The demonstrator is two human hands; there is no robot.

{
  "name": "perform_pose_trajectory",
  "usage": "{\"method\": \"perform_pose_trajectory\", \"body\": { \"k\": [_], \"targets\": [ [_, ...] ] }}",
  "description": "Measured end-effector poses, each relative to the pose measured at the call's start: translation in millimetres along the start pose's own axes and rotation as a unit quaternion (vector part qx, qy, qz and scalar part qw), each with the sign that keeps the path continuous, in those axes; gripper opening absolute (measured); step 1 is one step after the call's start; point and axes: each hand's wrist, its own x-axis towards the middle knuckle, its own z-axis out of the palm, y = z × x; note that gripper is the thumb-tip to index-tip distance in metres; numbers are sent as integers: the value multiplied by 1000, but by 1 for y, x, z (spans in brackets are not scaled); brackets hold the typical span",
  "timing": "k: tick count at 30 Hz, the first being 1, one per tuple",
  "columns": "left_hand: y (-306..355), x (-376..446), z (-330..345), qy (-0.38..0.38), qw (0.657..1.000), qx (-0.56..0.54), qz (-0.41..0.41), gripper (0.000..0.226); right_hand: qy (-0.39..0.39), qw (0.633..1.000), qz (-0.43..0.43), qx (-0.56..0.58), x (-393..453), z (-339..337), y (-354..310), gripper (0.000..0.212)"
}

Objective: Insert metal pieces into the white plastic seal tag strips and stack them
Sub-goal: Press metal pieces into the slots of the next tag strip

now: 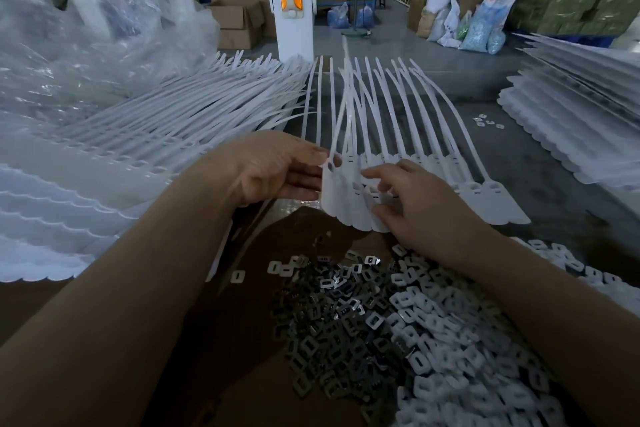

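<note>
my left hand [277, 166] pinched the head of a fanned strip row [388, 163] on the counter [540, 163]; my right hand [408, 201] fingered its sockets, holding what, i couldn't tell. stacks [104, 149] lay left of my hands, while metal pieces [346, 315] heaped beneath them suggested plenty remained.

Bare grey bench [540, 163] lies open right of the fanned strips [398, 114]; stacked strips [104, 156] crowd the left, metal pieces [346, 322] the near edge.

Metal pieces [349, 315] heap at my table's [540, 156] near edge; tag strips [398, 121] fan behind them, stacks [86, 163] along its left edge.
</note>
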Motion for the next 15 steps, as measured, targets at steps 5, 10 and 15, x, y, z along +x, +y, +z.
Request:
{"method": "perform_pose_trajectory", "body": {
  "k": [5,10,15],
  "targets": [
    [-5,4,21,43,997,57,36,29,-21,998,7,66,2,2,1,50],
    [-13,13,40,100,978,152,106,24,-23,998,-5,60,2,2,3,37],
    [-10,10,35,109,971,176,118,22,-21,998,0,61,3,3,3,40]
  ]
}}
